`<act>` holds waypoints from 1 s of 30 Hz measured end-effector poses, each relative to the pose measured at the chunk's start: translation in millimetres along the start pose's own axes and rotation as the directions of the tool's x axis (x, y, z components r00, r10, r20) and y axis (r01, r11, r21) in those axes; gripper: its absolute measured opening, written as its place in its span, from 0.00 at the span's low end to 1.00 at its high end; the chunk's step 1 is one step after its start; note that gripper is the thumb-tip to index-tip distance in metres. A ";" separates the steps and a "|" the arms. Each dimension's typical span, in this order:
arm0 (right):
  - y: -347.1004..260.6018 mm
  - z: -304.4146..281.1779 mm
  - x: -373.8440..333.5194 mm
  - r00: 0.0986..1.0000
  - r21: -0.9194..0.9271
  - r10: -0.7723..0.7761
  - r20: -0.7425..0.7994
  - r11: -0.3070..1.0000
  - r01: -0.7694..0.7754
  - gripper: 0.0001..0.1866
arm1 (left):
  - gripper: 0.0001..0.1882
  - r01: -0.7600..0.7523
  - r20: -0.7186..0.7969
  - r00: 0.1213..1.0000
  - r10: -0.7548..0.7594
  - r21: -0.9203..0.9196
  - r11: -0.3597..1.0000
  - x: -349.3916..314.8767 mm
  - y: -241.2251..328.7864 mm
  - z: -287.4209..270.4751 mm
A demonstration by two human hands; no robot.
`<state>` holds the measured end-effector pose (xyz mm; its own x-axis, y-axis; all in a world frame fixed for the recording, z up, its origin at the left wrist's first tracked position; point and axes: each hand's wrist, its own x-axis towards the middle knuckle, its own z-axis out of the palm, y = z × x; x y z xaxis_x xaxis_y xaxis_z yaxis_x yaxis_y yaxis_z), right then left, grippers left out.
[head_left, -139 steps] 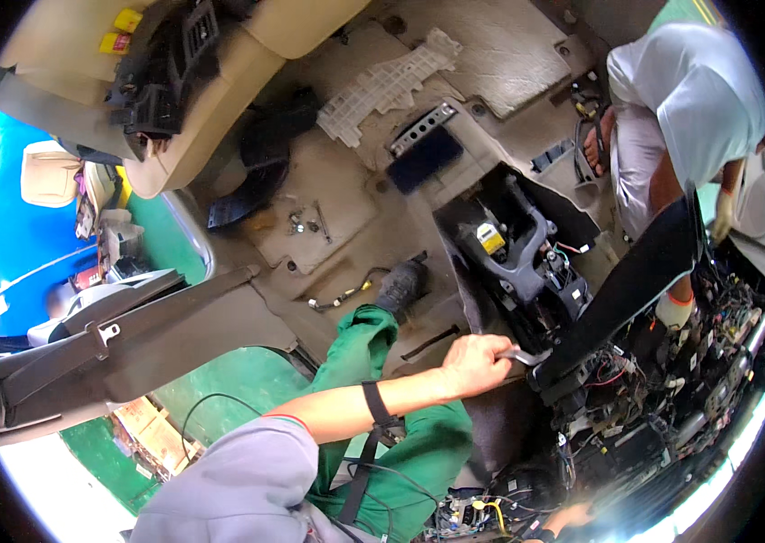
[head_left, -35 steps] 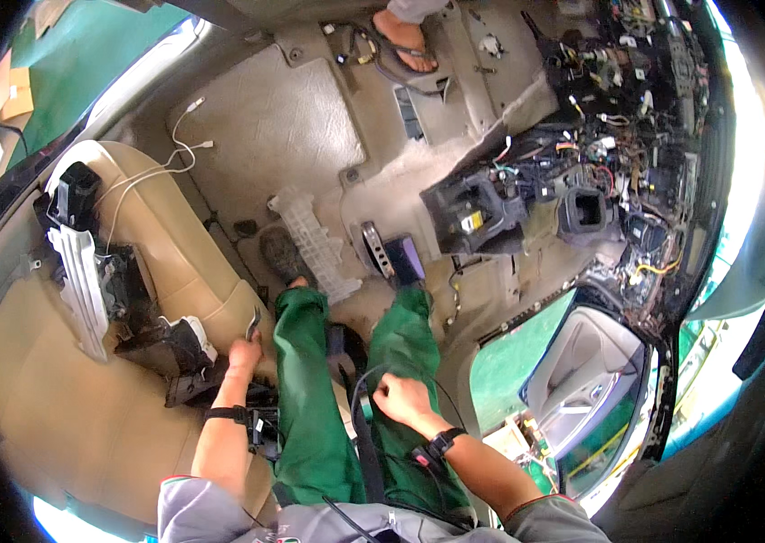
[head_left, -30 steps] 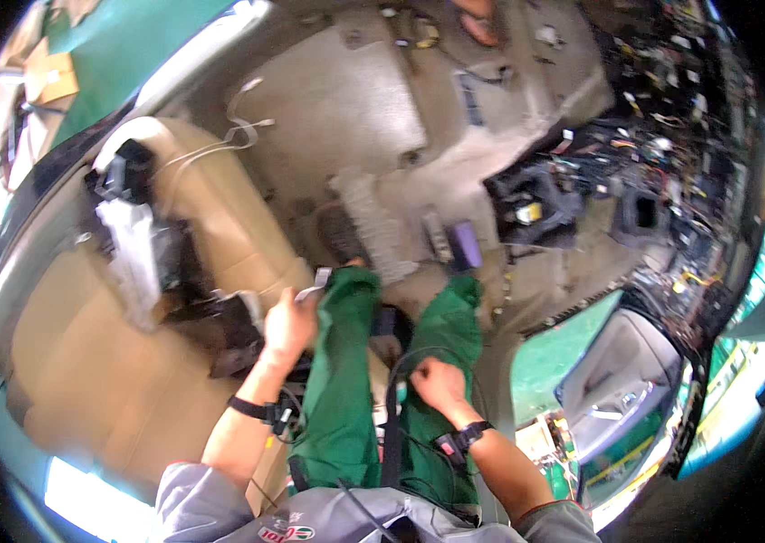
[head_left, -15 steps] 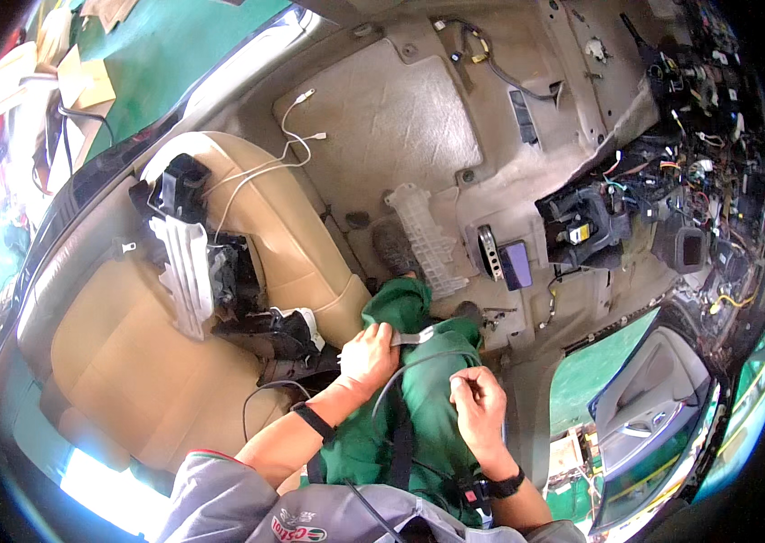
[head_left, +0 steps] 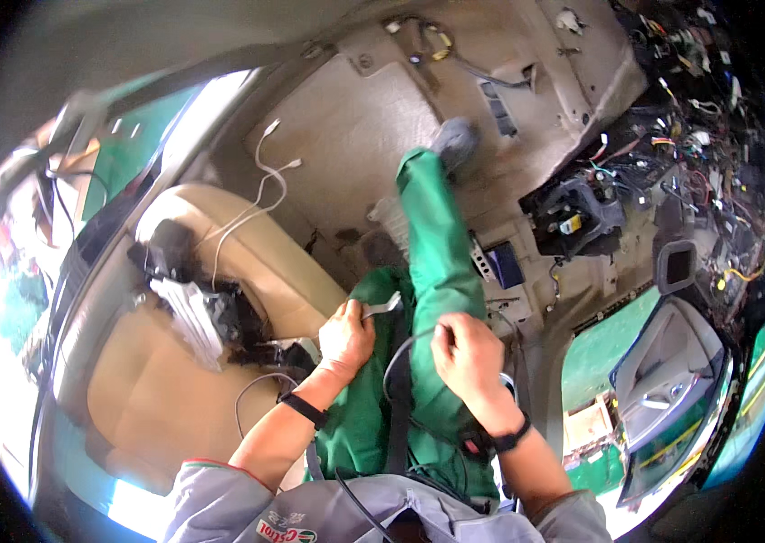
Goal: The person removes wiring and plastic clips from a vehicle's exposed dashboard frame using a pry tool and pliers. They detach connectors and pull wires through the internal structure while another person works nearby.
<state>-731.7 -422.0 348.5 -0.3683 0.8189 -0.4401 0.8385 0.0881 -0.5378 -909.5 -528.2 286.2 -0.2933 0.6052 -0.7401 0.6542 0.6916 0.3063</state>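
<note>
My left hand (head_left: 346, 339), over my left thigh, is closed round a flat silver tool (head_left: 384, 307) whose end juts out to the right; its exact kind does not show. Over my right thigh, my right hand (head_left: 471, 364) pinches a thin dark cable (head_left: 394, 361). That cable curves from my fingers down between my legs; its tip is hidden in the grip. Green trousers (head_left: 439, 235) cover my legs, and one shoe (head_left: 455, 143) rests on the beige car floor (head_left: 346, 118).
On the tan seat (head_left: 147, 380) at left lie white slatted plastic (head_left: 185, 317) and black parts (head_left: 170, 249). White cables (head_left: 265, 172) trail across the seat. A phone (head_left: 505, 264) lies right of my leg. Exposed wiring (head_left: 681, 136) fills the right. A detached door panel (head_left: 668, 380) stands outside.
My right leg has stretched forward, its shoe now far out on the floor. My right hand has moved slightly left and up with the cable, the left slightly left with the tool. The view has tilted.
</note>
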 end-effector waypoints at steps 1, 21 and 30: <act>14.0 10.5 5.3 0.998 -0.059 0.026 0.059 0.998 -0.023 0.05 | 0.08 0.049 0.014 0.999 -0.049 0.010 0.999 1.3 10.5 -2.1; -20.6 -45.1 163.6 0.937 0.177 0.310 0.159 0.925 -0.336 0.09 | 0.08 -0.112 0.012 0.994 0.112 0.043 0.993 195.6 242.0 -223.2; -36.6 -44.6 208.7 0.893 0.289 0.440 -0.095 0.870 -0.398 0.07 | 0.11 0.430 0.512 0.853 -0.100 -0.581 0.692 258.6 271.1 -192.9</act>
<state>-821.3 -229.1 308.4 0.0781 0.8239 -0.5614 0.7603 -0.4135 -0.5010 -942.5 -108.1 293.4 0.0417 0.2451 -0.9686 -0.0783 0.9673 0.2414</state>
